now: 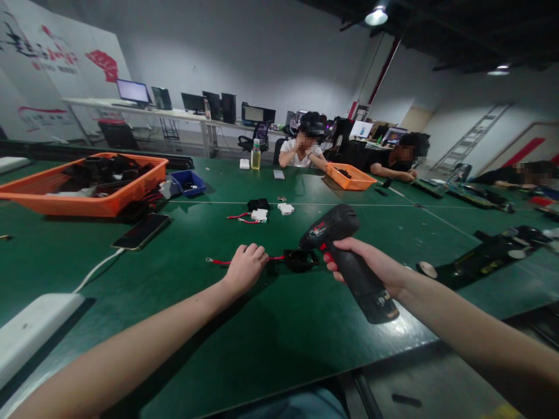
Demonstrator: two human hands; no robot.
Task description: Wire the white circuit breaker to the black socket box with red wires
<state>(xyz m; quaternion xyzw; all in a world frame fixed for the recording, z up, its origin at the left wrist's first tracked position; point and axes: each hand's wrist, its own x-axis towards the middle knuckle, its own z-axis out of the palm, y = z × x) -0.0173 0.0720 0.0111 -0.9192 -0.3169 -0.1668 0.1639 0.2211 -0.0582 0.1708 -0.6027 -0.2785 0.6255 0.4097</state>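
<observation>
My right hand (349,259) is wrapped round the grip of a black electric screwdriver (358,273), a finger by its red trigger. The tool's nose points left and down, just over a small black housing (301,260) lying on the green table (244,349). My left hand (247,266) has its fingers closed on a red cable (276,258) that runs into the housing; the cable's other end, with a metal ring terminal, sticks out to the left. Whether the tool's tip touches the housing is unclear.
Behind the housing lie white connectors (259,215) with red leads. On the left are an orange basket (82,203) of black parts, a blue bin (188,182), a phone (142,231) and a white power strip (35,331). A black assembly (484,259) lies right. People sit across the table.
</observation>
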